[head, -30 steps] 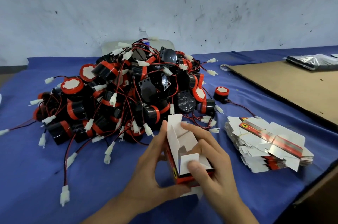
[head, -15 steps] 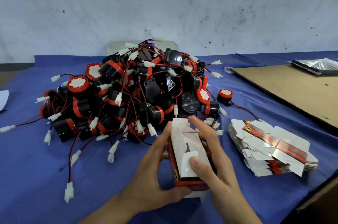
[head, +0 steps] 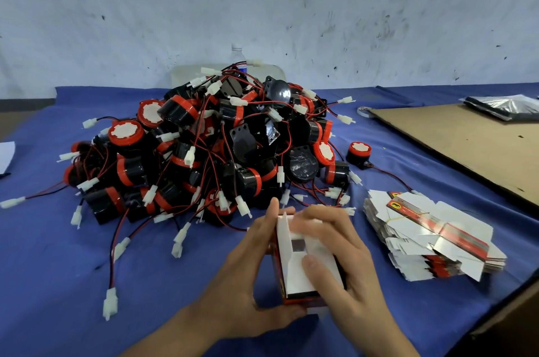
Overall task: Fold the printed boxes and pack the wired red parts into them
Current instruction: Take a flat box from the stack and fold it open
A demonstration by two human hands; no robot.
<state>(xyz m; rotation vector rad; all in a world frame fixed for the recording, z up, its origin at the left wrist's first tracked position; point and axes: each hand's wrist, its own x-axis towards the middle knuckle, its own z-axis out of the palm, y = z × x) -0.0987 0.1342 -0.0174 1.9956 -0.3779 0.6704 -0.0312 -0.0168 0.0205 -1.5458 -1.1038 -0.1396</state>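
Two hands work on one small printed box [head: 294, 278] near the front edge of the table [head: 58, 269], which is covered in blue cloth. The left hand [head: 245, 278] grips the box from its left side, thumb hooked under the near red end and fingers lying up along the side wall. The right hand [head: 350, 278] wraps it from the other side, thumb pressed flat on a white flap on top and fingers curled over the far flap. A small dark gap shows between the white flaps.

Just behind the hands rises a big tangled pile of wired red parts [head: 221, 146], black and red with thin wires and white plugs. A lone part [head: 359, 151] sits just off the pile's right edge. To the right of the hands lies a banded stack of flat boxes [head: 431, 234], and beyond it a brown cardboard sheet [head: 466, 146].
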